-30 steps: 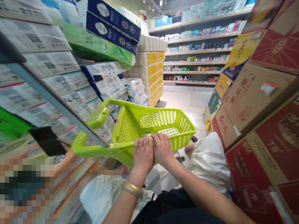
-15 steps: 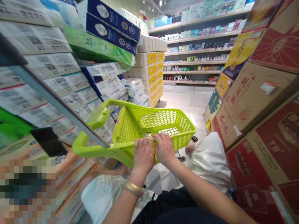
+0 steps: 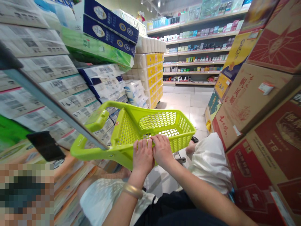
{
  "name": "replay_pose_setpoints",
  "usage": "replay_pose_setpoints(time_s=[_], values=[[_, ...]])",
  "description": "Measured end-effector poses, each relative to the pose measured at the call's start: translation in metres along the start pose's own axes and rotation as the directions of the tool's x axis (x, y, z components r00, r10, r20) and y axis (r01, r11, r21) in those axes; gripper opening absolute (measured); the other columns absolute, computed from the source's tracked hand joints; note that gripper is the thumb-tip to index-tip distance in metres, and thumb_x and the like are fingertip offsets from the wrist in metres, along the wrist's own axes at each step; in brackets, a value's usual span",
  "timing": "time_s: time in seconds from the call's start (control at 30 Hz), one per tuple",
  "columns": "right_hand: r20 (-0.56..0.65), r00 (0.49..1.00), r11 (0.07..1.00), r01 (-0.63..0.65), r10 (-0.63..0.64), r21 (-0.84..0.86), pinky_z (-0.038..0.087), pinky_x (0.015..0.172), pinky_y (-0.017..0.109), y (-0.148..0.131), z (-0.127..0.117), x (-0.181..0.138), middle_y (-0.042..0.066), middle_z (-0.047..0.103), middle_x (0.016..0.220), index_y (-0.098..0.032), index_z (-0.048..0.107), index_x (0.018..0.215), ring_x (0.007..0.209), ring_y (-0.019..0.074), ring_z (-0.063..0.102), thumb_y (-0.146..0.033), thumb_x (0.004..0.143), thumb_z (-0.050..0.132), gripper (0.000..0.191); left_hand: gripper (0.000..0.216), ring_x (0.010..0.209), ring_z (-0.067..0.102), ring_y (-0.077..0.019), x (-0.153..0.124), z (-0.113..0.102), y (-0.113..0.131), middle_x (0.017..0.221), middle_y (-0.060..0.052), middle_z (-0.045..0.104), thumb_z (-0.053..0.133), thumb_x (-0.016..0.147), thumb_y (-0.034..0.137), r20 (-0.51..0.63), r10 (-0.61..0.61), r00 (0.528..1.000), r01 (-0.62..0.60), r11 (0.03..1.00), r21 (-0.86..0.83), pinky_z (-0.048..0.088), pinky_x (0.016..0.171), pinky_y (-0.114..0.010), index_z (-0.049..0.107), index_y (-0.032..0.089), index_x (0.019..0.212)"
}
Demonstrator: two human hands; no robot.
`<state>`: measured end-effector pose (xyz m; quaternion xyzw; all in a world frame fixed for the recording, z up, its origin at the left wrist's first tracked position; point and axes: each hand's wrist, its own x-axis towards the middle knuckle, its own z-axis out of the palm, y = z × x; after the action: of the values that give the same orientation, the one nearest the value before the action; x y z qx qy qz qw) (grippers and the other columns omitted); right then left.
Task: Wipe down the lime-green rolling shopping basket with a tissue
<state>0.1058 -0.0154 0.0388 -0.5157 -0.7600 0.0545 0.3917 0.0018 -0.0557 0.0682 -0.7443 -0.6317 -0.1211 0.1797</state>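
A lime-green shopping cart (image 3: 131,108) stands sideways right in front of me, its slotted basket holding nothing that I can see. My left hand (image 3: 143,157) has its fingers curled over the near rim, with a gold bangle on the wrist. Close beside it, my right hand (image 3: 162,150) grips the same rim, the two hands touching or nearly so. A metal pole (image 3: 56,108) rises from the cart's handle end toward the upper left. Near that end is a dark phone-like device (image 3: 46,146).
Stacked packs of tissue paper (image 3: 56,69) rise on the left. Cardboard cartons (image 3: 244,94) are piled on the right. Tiled floor (image 3: 181,94) runs between them to shelves (image 3: 195,64) of small boxes and bottles. A pixelated patch covers the lower left corner.
The whole view has shifted slightly, with things appearing a little further left. Both hands keep their hold on the cart's rim.
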Motion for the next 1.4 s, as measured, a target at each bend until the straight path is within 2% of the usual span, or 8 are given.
replay_pose_setpoints(time_s=[0.13,0.33,0.63,0.87,1.03,1.13,1.27,1.4], values=[[0.014,1.000,1.000,0.023,-0.023,-0.021,0.034,0.099,0.036,0.008,-0.003,-0.002,0.007,0.064,0.107,-0.022,0.063,0.109,0.103,0.0223,0.050,-0.006,0.076,0.051,0.039,0.043,0.111,0.047,-0.0278,-0.002,-0.001,-0.004,0.108,-0.012,0.058,0.052,0.078,0.017,0.009,0.016,1.000,-0.016,1.000,-0.005,0.026,0.107,-0.045,0.054,0.016,0.121],[-0.044,0.996,0.990,-0.085,0.081,-0.114,0.032,0.101,0.038,0.048,-0.015,-0.005,0.008,0.064,0.106,-0.019,0.064,0.109,0.105,0.0237,0.050,-0.004,0.074,0.050,0.040,0.046,0.109,0.049,-0.0292,0.000,-0.001,-0.007,0.107,-0.012,0.059,0.057,0.071,0.017,0.009,-0.020,1.000,0.020,1.000,0.007,0.026,0.107,-0.047,0.055,0.016,0.116],[-0.014,1.000,0.997,-0.003,0.002,-0.082,0.030,0.104,0.037,0.017,0.001,-0.002,0.006,0.064,0.108,-0.022,0.062,0.112,0.105,0.0231,0.050,-0.006,0.074,0.053,0.042,0.048,0.109,0.050,-0.0293,0.002,0.003,-0.015,0.107,-0.011,0.060,0.057,0.069,0.016,0.004,0.010,1.000,-0.010,1.000,0.015,0.027,0.107,-0.047,0.056,0.016,0.117],[-0.068,0.995,0.981,-0.080,0.069,-0.175,0.028,0.103,0.037,0.058,-0.018,-0.006,0.006,0.065,0.107,-0.023,0.064,0.109,0.105,0.0225,0.052,-0.004,0.075,0.051,0.040,0.049,0.111,0.050,-0.0288,0.003,0.005,-0.022,0.110,-0.011,0.061,0.056,0.071,0.017,0.023,0.004,1.000,-0.003,1.000,-0.019,0.026,0.111,-0.047,0.057,0.016,0.120],[-0.110,0.989,0.971,-0.120,0.098,-0.209,0.028,0.102,0.037,0.062,-0.017,-0.004,0.007,0.065,0.107,-0.021,0.064,0.108,0.105,0.0232,0.051,-0.004,0.075,0.052,0.039,0.058,0.127,0.044,-0.0305,0.008,0.002,-0.009,0.130,-0.013,0.056,0.054,0.071,0.015,-0.012,-0.012,1.000,0.012,0.999,-0.046,0.012,0.117,-0.056,0.052,0.019,0.130],[-0.094,0.992,0.975,-0.098,0.081,-0.200,0.029,0.101,0.036,0.048,-0.010,-0.003,0.007,0.066,0.107,-0.020,0.063,0.107,0.106,0.0228,0.052,-0.004,0.076,0.052,0.036,0.065,0.136,0.035,-0.0289,0.012,0.008,0.008,0.140,-0.010,0.050,0.054,0.072,0.016,0.001,0.092,0.996,-0.091,0.990,-0.109,0.006,0.119,-0.055,0.047,0.020,0.136],[-0.053,0.996,0.980,-0.076,0.067,-0.186,0.028,0.103,0.036,0.041,-0.008,-0.003,0.006,0.066,0.107,-0.021,0.062,0.109,0.106,0.0217,0.052,-0.005,0.079,0.051,0.036,0.067,0.130,0.042,-0.0280,0.012,0.021,0.020,0.132,-0.012,0.055,0.056,0.071,0.017,0.047,0.131,0.990,-0.123,0.982,-0.141,0.009,0.120,-0.054,0.044,0.017,0.137],[-0.066,0.994,0.976,-0.100,0.089,-0.193,0.027,0.103,0.037,0.060,-0.017,-0.005,0.006,0.065,0.107,-0.022,0.063,0.110,0.106,0.0220,0.052,-0.005,0.076,0.053,0.040,0.069,0.128,0.042,-0.0278,0.009,0.027,0.018,0.130,-0.013,0.054,0.056,0.071,0.016,0.037,0.138,0.990,-0.132,0.982,-0.134,0.009,0.120,-0.052,0.042,0.015,0.138]])
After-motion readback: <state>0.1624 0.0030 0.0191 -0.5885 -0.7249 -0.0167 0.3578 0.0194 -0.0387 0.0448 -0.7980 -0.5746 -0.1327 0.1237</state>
